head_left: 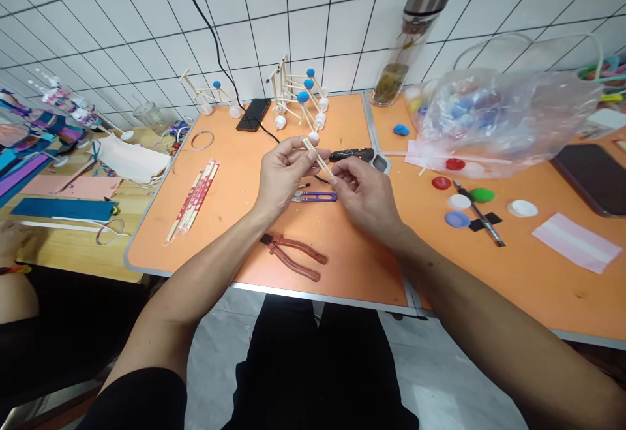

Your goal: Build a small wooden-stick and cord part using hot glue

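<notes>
A pair of short pale wooden sticks (317, 158), like cut chopsticks, is pinched side by side in my left hand (286, 172) above the orange table. The fingers of my right hand (364, 192) close on their lower end. Just beyond my hands lies a black tool with a cord, perhaps a glue gun (352, 154), partly hidden by them. Beneath the hands are purple-handled thread snips (315, 197). Nearer to me rest pliers with red-brown handles (297, 255). To the left lie chopsticks in red-and-white wrappers (193, 200).
Stick frames with blue and white caps (303, 97) stand by the wall, near a phone (253, 115). A glass bottle (394, 68) and a clear plastic bag (489, 117) are at the back right. Coloured caps (458, 219) and a pen (482, 215) lie right. Another person's arm (14, 286) shows left.
</notes>
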The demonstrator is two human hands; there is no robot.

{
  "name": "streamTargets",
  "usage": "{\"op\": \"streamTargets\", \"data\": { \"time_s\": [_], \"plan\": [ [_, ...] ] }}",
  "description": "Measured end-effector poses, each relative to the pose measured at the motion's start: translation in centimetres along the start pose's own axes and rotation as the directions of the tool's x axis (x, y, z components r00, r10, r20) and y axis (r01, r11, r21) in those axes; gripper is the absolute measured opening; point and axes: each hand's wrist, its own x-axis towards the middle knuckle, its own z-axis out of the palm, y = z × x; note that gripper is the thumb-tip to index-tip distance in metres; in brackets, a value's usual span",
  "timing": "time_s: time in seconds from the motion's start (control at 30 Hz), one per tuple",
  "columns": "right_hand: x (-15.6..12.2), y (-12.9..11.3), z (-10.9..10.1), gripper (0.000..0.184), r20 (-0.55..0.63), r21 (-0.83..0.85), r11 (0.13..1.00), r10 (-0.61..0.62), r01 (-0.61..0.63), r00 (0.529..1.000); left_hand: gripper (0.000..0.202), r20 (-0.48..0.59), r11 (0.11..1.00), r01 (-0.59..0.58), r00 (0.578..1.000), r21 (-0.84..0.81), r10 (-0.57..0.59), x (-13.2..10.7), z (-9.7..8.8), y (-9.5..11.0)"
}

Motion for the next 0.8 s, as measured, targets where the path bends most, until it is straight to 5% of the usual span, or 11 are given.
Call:
{"op": "streamTargets", "data": {
  "time_s": [0.8],
  "plan": [
    [0.01, 0.07, 0.08, 0.003, -0.011, -0.005, 1.000, -0.018, 0.018, 1.000, 0.049, 0.002, 1.000, 0.006, 1.000, -0.005, -0.006, -0.03, 0.17, 0.15]
  ]
}}
